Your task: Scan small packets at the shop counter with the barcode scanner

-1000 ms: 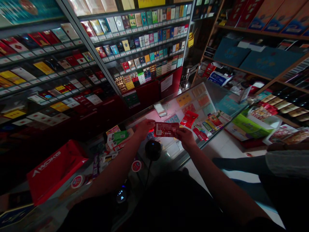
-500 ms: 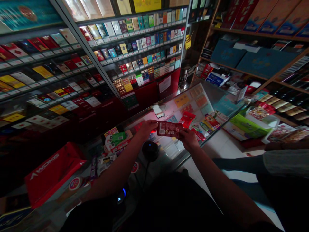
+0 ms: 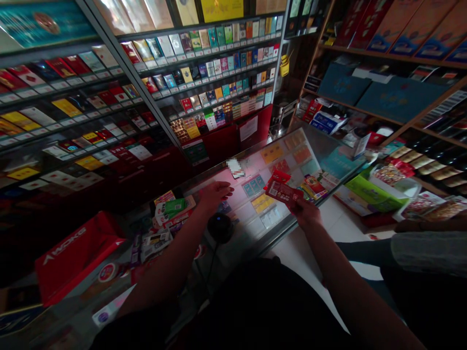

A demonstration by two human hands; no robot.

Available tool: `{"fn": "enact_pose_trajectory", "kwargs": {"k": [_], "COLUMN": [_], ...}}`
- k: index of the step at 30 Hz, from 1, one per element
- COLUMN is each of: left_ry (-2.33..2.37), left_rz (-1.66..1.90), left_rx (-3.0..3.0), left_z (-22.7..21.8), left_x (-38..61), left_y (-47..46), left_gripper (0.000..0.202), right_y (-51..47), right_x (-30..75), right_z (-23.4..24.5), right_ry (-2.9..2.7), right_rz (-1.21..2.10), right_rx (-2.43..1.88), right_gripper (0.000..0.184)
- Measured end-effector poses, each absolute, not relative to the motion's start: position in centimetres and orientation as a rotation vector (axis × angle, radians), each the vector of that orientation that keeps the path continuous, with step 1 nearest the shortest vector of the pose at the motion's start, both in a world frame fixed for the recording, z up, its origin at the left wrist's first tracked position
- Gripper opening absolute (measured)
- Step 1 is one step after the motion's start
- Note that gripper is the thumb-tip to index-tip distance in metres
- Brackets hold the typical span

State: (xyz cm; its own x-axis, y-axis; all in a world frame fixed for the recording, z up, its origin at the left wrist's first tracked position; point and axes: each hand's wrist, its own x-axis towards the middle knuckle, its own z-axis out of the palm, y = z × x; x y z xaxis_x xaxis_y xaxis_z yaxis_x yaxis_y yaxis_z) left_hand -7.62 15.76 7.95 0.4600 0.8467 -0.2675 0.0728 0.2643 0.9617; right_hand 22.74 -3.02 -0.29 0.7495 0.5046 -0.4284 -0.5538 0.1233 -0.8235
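Observation:
My right hand (image 3: 305, 212) grips one end of a dark red snack packet (image 3: 280, 191) with a barcode and pale print facing up. The packet hangs over the glass counter (image 3: 241, 228), partly in front of a brighter red packet (image 3: 280, 175). Off to the left, my left hand (image 3: 218, 192) is above the counter with its fingers stretched out and nothing in it. Below that hand stands a black round device (image 3: 220, 227) with a small blue light and a cable. A small white blurred item (image 3: 236, 168) lies on the counter beyond.
Shelves of cigarette packs (image 3: 211, 65) line the wall ahead. Left on the counter are a red box (image 3: 78, 255) and piled snack packets (image 3: 156, 243). Colourful packets (image 3: 315, 184) lie at right. A green box (image 3: 375, 189) and a person's leg (image 3: 365, 250) are farther right.
My left hand has let go of the dark red packet and drawn back left. My right hand has carried the packet to the right, over the counter near the other packets.

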Motion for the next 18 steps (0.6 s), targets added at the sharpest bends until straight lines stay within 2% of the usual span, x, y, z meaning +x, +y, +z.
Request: {"fn": "enact_pose_trajectory", "kwargs": {"k": [7,12,18], "left_ry": [1.048,1.112,1.157], "left_rz": [0.744,0.775,0.653], "left_rx": [1.217,1.274,1.681], "left_z": [8.0,7.8,8.4], "left_x": [-9.6,-11.3,-12.6], "left_y": [15.1,14.6,14.3], "left_gripper": [0.049,0.047,0.032], "right_y": [-4.6,-4.9,-5.4], "right_x": [28.0,29.9,30.1], "right_z": [-2.4,-3.3,-4.8], "right_ry": [0.369,0.415,0.414], "right_rz": [0.643,0.569,0.551], "right_rx": [-1.325,-1.453,-1.632], "right_gripper": [0.025,0.028,0.022]}}
